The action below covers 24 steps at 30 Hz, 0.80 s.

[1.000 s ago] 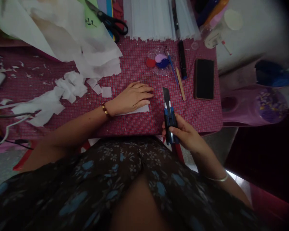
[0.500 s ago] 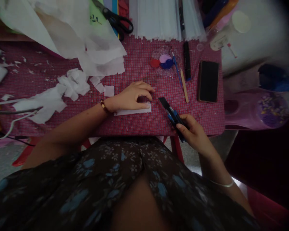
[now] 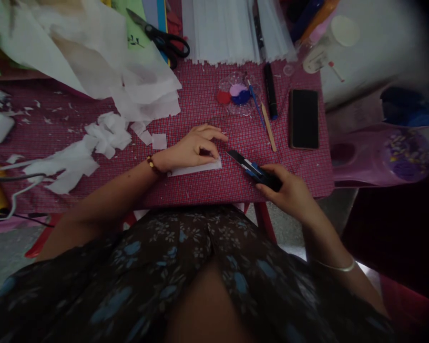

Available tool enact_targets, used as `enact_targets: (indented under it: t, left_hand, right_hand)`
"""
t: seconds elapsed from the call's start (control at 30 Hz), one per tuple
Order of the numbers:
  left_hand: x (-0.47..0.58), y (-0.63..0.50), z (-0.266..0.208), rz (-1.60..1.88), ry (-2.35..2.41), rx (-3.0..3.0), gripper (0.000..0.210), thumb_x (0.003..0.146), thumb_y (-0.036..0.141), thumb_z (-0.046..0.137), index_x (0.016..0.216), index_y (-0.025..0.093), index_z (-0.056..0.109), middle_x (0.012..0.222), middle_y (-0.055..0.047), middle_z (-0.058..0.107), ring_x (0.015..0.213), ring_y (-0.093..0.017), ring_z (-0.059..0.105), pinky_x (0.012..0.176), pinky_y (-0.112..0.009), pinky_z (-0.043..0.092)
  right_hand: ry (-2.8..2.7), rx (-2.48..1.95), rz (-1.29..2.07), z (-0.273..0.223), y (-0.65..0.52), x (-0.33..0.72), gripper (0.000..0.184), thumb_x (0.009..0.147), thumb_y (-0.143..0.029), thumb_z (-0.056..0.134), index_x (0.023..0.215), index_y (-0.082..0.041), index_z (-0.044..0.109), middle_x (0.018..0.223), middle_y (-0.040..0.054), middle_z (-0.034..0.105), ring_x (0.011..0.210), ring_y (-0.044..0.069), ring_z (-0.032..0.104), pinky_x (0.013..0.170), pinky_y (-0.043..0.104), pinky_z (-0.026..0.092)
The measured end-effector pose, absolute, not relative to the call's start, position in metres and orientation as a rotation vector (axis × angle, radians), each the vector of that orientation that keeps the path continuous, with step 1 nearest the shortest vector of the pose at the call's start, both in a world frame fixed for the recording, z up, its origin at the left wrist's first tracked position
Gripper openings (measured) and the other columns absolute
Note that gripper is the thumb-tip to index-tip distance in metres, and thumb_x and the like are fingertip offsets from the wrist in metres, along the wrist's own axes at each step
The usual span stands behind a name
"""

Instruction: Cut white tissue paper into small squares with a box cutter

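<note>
My left hand [image 3: 191,148] rests over a narrow white paper strip [image 3: 195,168] lying on the checked cloth. Its thumb and index finger close together at the strip's right end, while the other fingers stretch forward. In my right hand [image 3: 289,190] is a black and blue utility knife [image 3: 259,175], gripped by its handle. The dark blade is out and points up and left, just right of the strip's end, not touching it. Small cut paper squares [image 3: 159,141] lie beyond my left wrist.
Crumpled white paper pieces [image 3: 109,133] lie to the left. Scissors [image 3: 166,40] rest at the back beside large paper sheets [image 3: 143,85]. A paint palette [image 3: 236,97], a wooden stick [image 3: 269,127], a black marker [image 3: 270,90] and a phone [image 3: 303,119] sit toward the right.
The knife has swung to a flatter angle, its blade tip now closer to the strip's right end. My left thumb and index finger have come together at that end.
</note>
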<state>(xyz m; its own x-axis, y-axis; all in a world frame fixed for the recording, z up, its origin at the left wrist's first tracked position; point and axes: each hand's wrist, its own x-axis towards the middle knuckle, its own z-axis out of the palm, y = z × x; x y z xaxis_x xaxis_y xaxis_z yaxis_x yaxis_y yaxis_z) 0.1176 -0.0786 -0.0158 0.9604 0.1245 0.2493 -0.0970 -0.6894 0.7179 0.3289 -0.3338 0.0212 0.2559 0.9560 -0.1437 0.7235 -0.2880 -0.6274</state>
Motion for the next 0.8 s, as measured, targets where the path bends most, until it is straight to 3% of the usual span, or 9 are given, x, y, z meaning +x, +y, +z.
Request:
enact_targets:
  t: [0.2, 0.4, 0.8]
  left_hand:
    - [0.118, -0.073, -0.013, 0.320, 0.047, 2.253, 0.021, 0.092, 0.040, 0.066, 0.084, 0.022, 0.073, 0.135, -0.008, 0.068, 0.134, -0.026, 0.055, 0.116, -0.050, 0.038]
    - [0.119, -0.075, -0.009, 0.334, 0.041, 2.209, 0.023, 0.092, 0.044, 0.066, 0.084, 0.023, 0.074, 0.130, -0.008, 0.071, 0.129, -0.026, 0.059, 0.115, -0.049, 0.040]
    - [0.123, -0.074, -0.014, 0.361, 0.025, 2.128, 0.023, 0.088, 0.049, 0.071, 0.082, 0.027, 0.077, 0.124, -0.006, 0.073, 0.124, -0.026, 0.062, 0.112, -0.047, 0.041]
  right_hand:
    - [-1.744, -1.998, 0.616, 0.020, -0.326, 0.329, 0.038, 0.089, -0.032, 0.067, 0.127, -0.025, 0.065, 0.120, 0.0091, 0.074, 0.107, 0.032, 0.072, 0.093, 0.051, 0.059]
    - [-1.858, -2.018, 0.621, 0.022, -0.316, 0.326, 0.037, 0.091, -0.032, 0.065, 0.127, -0.024, 0.066, 0.107, 0.0098, 0.070, 0.098, 0.030, 0.071, 0.086, 0.047, 0.059]
    - [-2.054, -1.962, 0.641, 0.025, -0.295, 0.329, 0.037, 0.093, -0.032, 0.060, 0.128, -0.024, 0.065, 0.107, 0.0094, 0.069, 0.095, 0.028, 0.070, 0.083, 0.043, 0.059]
